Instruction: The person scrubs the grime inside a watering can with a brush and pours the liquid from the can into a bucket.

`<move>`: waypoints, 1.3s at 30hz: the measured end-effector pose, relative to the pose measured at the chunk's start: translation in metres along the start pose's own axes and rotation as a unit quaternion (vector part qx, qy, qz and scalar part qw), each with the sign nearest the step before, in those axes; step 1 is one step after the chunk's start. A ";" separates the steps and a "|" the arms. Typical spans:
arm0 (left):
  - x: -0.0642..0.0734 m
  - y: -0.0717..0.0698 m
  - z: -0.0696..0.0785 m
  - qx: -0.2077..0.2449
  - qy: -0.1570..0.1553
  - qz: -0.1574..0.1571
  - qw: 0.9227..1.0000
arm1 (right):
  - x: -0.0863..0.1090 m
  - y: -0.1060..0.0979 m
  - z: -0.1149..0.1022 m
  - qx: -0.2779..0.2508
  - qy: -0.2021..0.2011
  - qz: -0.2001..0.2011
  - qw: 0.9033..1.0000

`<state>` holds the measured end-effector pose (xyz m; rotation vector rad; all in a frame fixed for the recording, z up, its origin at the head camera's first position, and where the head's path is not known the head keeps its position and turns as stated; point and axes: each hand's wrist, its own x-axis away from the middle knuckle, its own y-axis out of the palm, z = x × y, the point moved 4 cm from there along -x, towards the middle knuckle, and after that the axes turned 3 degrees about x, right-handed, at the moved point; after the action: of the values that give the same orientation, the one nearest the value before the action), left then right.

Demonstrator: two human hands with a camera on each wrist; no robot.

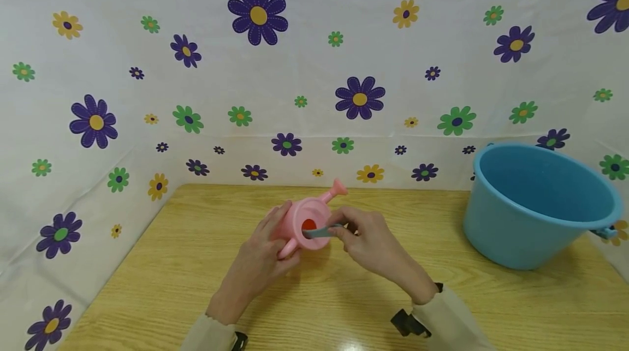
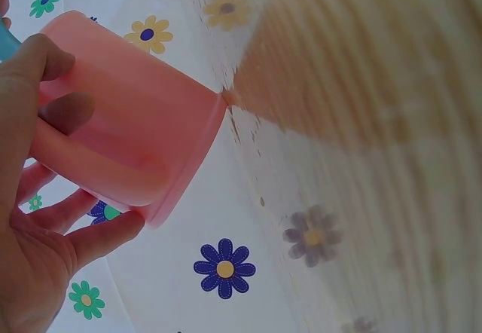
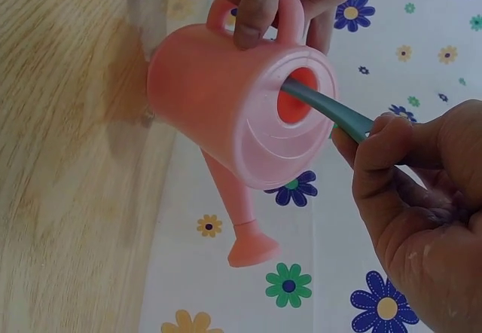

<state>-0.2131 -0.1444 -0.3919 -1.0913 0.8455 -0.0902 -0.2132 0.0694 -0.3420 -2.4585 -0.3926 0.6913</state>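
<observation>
A pink toy watering can [image 1: 290,222] is tilted on the wooden table, its round top opening turned toward the right hand. My left hand [image 1: 260,250] holds it at the handle side, with fingers on the body and around the handle [image 2: 98,160]. The spout [image 3: 232,190] points away from me. Between thumb and fingers, my right hand [image 1: 371,242] pinches a slim blue-grey handle [image 3: 331,111]. That piece's far end goes into the can's opening and is hidden, so its kind cannot be told. Orange-red shows inside the opening [image 3: 301,113].
On the right of the wooden table [image 1: 162,280] stands a large blue bucket [image 1: 511,231] with its wide mouth up. A white flower-printed sheet [image 1: 304,67] hangs behind the table and along its left side.
</observation>
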 end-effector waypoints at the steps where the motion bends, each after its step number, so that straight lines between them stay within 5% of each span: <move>1: 0.000 0.000 0.000 0.000 0.000 0.000 1.000 | 0.000 -0.001 0.000 -0.001 0.001 0.000 1.000; 28: 0.000 0.000 0.000 -0.003 0.001 -0.001 1.000 | 0.000 -0.001 0.004 -0.013 0.015 0.002 1.000; 39: 0.000 -0.001 -0.001 -0.002 0.015 0.011 1.000 | -0.004 0.009 0.002 0.001 -0.019 0.006 1.000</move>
<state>-0.2134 -0.1452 -0.3915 -1.0865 0.8839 -0.0868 -0.2165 0.0617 -0.3472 -2.4503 -0.3904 0.7441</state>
